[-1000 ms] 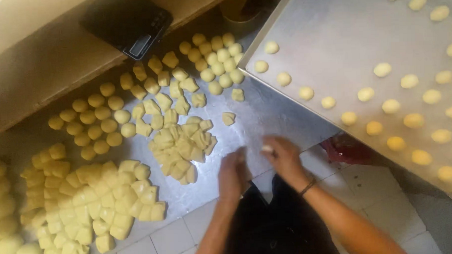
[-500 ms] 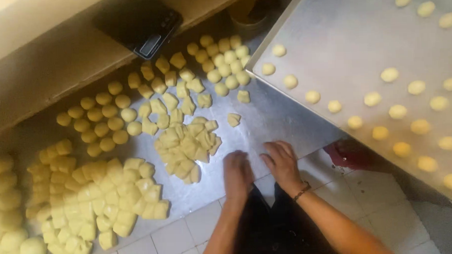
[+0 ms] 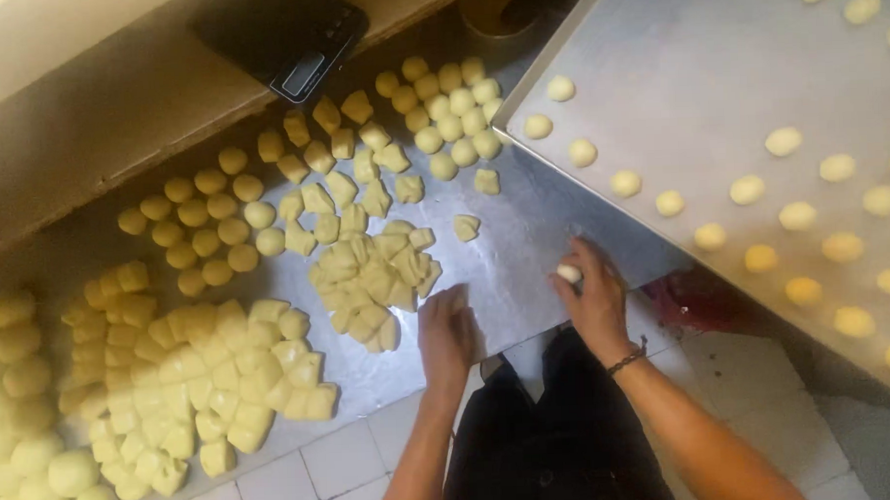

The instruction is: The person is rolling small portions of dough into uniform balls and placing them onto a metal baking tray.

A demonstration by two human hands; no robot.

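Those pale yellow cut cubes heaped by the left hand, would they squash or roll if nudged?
The cut dough pieces look soft, probably denting easily. Flat faces suggest sliding, not rolling. They sit clumped, so likely somewhat sticky.

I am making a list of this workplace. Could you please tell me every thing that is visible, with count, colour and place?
dough pieces: many, pale yellow, cut chunks on the metal table
dough balls: many, pale yellow, in clusters on the table's far and left parts
metal table: one, grey, centre
baking tray: one, grey, right, carrying spaced dough balls
scale: one, black, top
left hand: flat on the table, beside the cut pieces
right hand: pressing a small dough ball
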